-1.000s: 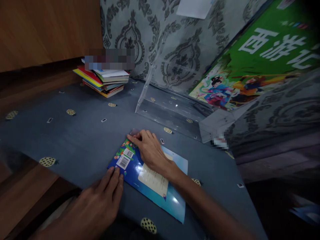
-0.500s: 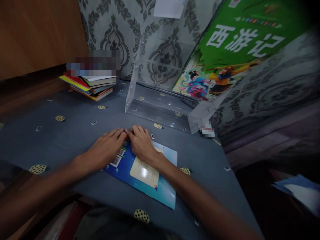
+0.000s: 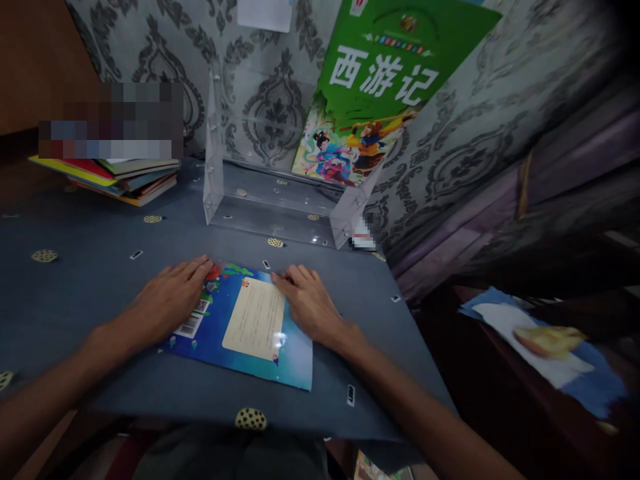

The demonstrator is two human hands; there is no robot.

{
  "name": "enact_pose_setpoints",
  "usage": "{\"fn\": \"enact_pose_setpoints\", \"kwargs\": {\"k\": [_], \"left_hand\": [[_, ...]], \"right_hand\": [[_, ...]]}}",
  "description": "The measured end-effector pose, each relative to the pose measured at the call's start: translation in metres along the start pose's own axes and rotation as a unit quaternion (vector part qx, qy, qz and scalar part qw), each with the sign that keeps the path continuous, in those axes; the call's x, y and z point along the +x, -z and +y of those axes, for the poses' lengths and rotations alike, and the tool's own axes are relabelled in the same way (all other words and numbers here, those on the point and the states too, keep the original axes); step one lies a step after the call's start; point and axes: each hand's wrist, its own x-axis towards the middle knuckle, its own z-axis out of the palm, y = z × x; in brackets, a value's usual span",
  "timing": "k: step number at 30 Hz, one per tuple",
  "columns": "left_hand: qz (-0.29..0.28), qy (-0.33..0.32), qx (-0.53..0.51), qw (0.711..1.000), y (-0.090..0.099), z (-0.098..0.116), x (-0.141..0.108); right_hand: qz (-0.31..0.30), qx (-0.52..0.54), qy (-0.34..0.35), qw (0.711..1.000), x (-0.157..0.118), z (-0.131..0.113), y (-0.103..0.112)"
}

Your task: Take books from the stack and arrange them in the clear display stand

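Closed book with blue back cover (image 3: 237, 327), uppermost face bearing a cream text panel (image 3: 260, 307) and a barcode label (image 3: 189, 325); lying flat on the grey-blue tablecloth (image 3: 100, 267), near the near edge, between two forearms. Left hand (image 3: 177, 287): laid over the far left corner, fingertips at the red patch of the cover. Right hand (image 3: 310, 303): bent at the far right part, thumb tip close to the far edge, other fingers partly curled. State of grip: both hands at the book, neither lifted clear of it; pinching or mere pressing, impossible to tell for either, undersides of the fingers being hidden.

Stage, by judgement from the present arrangement: book closed, laid flat and spread between the hands, hence well under way; handling along the far edge apparently unfinished, with release not yet made. Further steps, if any, not readable here.

Surroundings: on the far side, well apart from the book, a clear stand (image 3: 214, 173) with a green book (image 3: 375, 100) leaning tilted at its right; at far left, a pile of books (image 3: 125, 175), upper part masked by blurring.
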Motion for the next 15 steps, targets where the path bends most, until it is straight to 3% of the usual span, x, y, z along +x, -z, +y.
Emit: {"fn": "enact_pose_setpoints", "kwargs": {"k": [4,8,11,15], "left_hand": [[-0.002,-0.008,0.016,1.000,-0.001,-0.005,0.000],[0.009,-0.036,0.069,0.997,0.015,0.004,0.001],[0.002,-0.063,0.100,0.993,0.032,0.031,0.010],[-0.021,-0.206,0.032,0.978,0.030,0.082,0.032]], "right_hand": [[0.040,0.055,-0.009,0.998,-0.042,0.028,0.002],[0.063,0.102,-0.003,0.993,-0.057,0.040,-0.003],[0.078,0.141,-0.005,0.987,-0.055,0.043,-0.008],[0.081,0.171,-0.011,0.982,-0.053,0.045,-0.010]]}}
